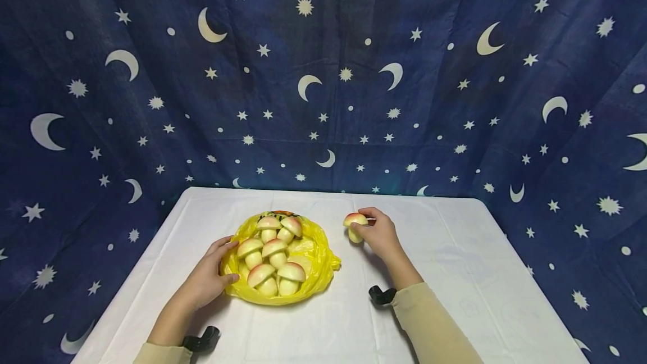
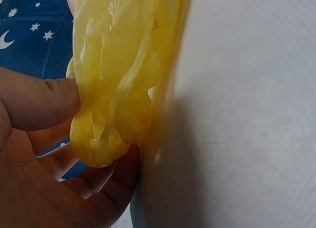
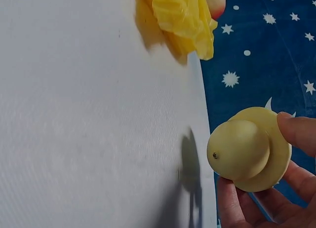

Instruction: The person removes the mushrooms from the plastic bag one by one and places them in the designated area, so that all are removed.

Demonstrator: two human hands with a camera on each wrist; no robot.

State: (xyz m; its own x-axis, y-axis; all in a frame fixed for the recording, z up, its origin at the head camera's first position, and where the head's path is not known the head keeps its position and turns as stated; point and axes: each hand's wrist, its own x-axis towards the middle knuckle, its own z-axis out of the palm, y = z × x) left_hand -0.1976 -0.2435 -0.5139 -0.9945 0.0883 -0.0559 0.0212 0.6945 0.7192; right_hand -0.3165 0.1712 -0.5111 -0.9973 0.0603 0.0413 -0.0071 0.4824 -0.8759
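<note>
A yellow plastic bag [image 1: 323, 277], its rim rolled down, sits open on the table's left half with several toy mushrooms [image 1: 274, 253] standing inside; their pale caps are tinged red. Against the bag's left side rests my left hand [image 1: 209, 274], thumb and fingers spread along the rolled rim. The left wrist view shows the thumb and fingertips touching the yellow plastic [image 2: 111, 90]. To the right of the bag, my right hand [image 1: 380, 235] pinches one toy mushroom [image 1: 355, 226] by its cap and stem, off the table. Its rounded pale stem [image 3: 239, 149] faces the right wrist camera.
A white cloth covers the table [image 1: 445, 274], whose far edge meets a dark blue curtain [image 1: 323, 100] printed with moons and stars. Black wrist mounts [image 1: 381, 295] stick out near both sleeves. In the right wrist view, the crumpled bag knot [image 3: 185, 20] shows at the top.
</note>
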